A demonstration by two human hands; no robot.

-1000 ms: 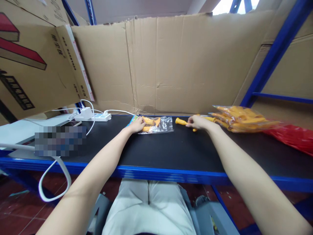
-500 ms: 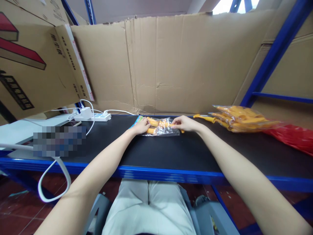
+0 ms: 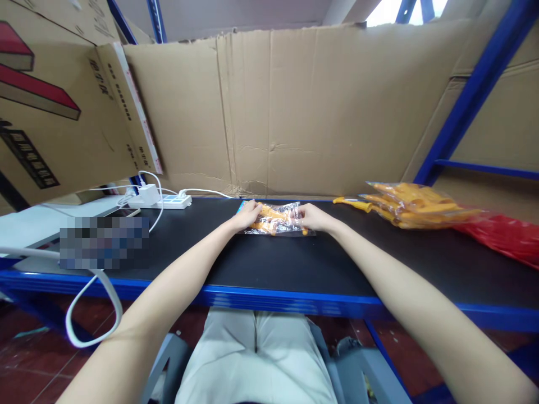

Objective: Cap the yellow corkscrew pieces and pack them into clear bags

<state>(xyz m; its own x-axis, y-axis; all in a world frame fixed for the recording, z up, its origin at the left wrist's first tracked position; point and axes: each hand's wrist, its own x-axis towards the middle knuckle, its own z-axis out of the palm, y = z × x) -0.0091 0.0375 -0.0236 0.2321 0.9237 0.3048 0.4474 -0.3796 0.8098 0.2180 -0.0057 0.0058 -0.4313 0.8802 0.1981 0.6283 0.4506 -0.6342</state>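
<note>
A clear plastic bag [image 3: 287,227] with yellow plastic pieces [image 3: 269,213] inside lies on the black tabletop before me. My left hand [image 3: 248,215] grips its left end, where a bit of blue print shows, with the thumb on top. At the bag's right end is my right hand [image 3: 312,217], its fingers curled and partly behind the film. Whatever they pinch is hidden by glare. A small yellow end [image 3: 305,231] shows just below those fingers. The exact shape of the bagged pieces is blurred.
Yellow pieces in clear bags [image 3: 421,205] are piled at right, beside a red plastic bag [image 3: 505,235]. A loose yellow piece [image 3: 351,203] lies left of the pile. A white power strip [image 3: 168,201] with cables stands at left. Cardboard [image 3: 328,112] walls the back.
My right hand has shifted slightly left, its fingers now partly behind the film. The yellow pieces sit differently in the bag. My left hand has moved slightly right.
</note>
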